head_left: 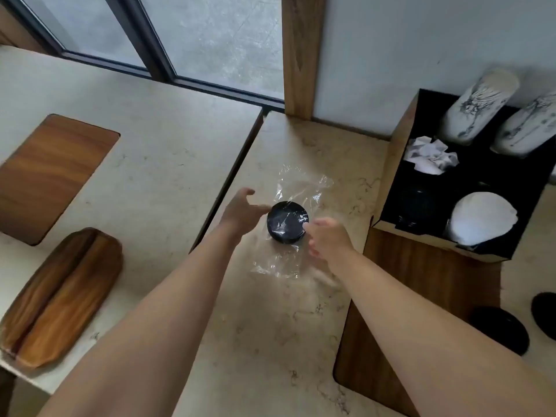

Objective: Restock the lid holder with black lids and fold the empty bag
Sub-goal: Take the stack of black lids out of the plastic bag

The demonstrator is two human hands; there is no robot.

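A short stack of black lids (pixel 287 222) sits inside a clear plastic bag (pixel 304 188) on the beige stone counter. My left hand (pixel 240 212) hovers just left of the stack, fingers spread, holding nothing. On the stack's right side is my right hand (pixel 326 239), its fingers loosely curled with the fingertips at the bag's edge; whether it grips the plastic I cannot tell. The lid holder (pixel 394 164), a wooden box with a black inside, stands to the right; its near-left compartment (pixel 418 203) holds black lids.
The holder also has white lids (pixel 481 218), crumpled paper (pixel 430 156) and two sleeves of white cups (pixel 478 109). A wooden tray (pixel 60 296) lies at the left. Dark round objects (pixel 502 329) sit at the right. A gap (pixel 228 182) divides the two counters.
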